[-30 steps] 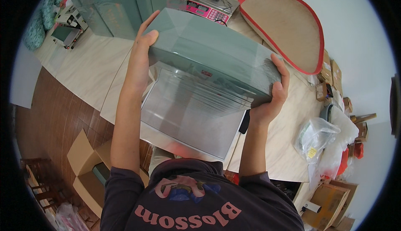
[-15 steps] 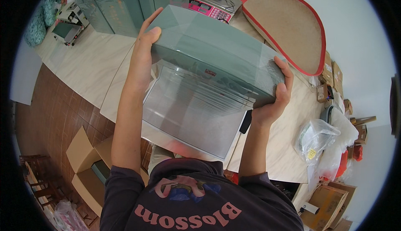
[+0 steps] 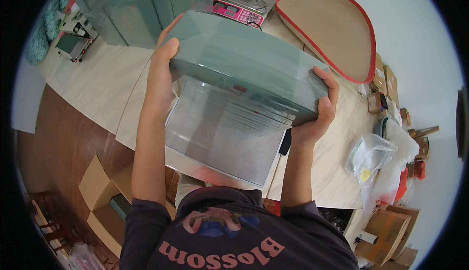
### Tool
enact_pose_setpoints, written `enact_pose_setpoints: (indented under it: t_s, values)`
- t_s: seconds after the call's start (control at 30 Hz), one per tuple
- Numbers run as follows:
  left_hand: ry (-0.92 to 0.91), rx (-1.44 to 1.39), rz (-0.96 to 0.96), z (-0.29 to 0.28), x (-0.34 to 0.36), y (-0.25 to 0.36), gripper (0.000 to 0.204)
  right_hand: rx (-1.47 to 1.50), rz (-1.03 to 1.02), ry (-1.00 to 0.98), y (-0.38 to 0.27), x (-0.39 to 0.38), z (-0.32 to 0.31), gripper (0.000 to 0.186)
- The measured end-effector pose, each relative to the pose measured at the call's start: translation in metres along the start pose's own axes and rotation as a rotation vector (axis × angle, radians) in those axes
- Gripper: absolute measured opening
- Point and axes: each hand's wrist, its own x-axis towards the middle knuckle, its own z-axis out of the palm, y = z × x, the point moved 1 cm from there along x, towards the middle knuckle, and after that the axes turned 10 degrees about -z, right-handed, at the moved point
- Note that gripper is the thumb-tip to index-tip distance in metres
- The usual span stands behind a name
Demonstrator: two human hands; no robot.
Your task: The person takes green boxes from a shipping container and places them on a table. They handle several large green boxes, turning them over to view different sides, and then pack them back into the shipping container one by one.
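Observation:
I hold a long pale green box (image 3: pixel 244 55) in clear plastic wrap up in front of me, one end in each hand. My left hand (image 3: pixel 163 60) grips its left end, thumb on the near top edge. My right hand (image 3: pixel 322 99) is wrapped round the right end, where the film looks crumpled. Beneath the box lies a grey flat panel (image 3: pixel 220 157) with a pale frame and a dark piece (image 3: pixel 285 143) at its right side; the box hides part of it.
Wrapped green boxes (image 3: pixel 132 16), a small machine (image 3: pixel 73 43), a scale (image 3: pixel 234 11) and a red-rimmed woven tray (image 3: pixel 327 30) stand along the table's (image 3: pixel 83 89) back. Plastic bags (image 3: pixel 371 157) and cartons lie right. An open carton (image 3: pixel 97 187) is lower left.
The view has tilted slightly, shifting the surroundings. The box and both hands appear a little lower and further left than half a second ago, with the same grip.

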Motion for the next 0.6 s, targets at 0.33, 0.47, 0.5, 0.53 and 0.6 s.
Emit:
enact_pose_setpoints:
  t_s: [0.33, 0.47, 0.5, 0.53, 0.6]
  values:
    - [-0.003, -0.002, -0.049, -0.0015, -0.0018, 0.0004, 0.066, -0.106, -0.020, -0.040, -0.0055, 0.0013, -0.0010, 0.058]
    - [-0.017, 0.008, -0.070, -0.0052, 0.0007, -0.0019, 0.070, -0.032, -0.061, -0.061, -0.0062, 0.0016, -0.0023, 0.049]
    - [-0.008, 0.013, -0.083, -0.0061, 0.0016, -0.0017, 0.070, -0.030, -0.062, -0.060, -0.0057, 0.0017, -0.0021, 0.049]
    - [-0.035, 0.017, -0.077, -0.0067, 0.0028, -0.0016, 0.070, -0.028, -0.070, -0.056, -0.0053, 0.0015, -0.0025, 0.048]
    - [-0.082, 0.019, -0.066, -0.0073, 0.0050, -0.0026, 0.070, -0.024, -0.087, -0.056, -0.0038, 0.0012, -0.0041, 0.047]
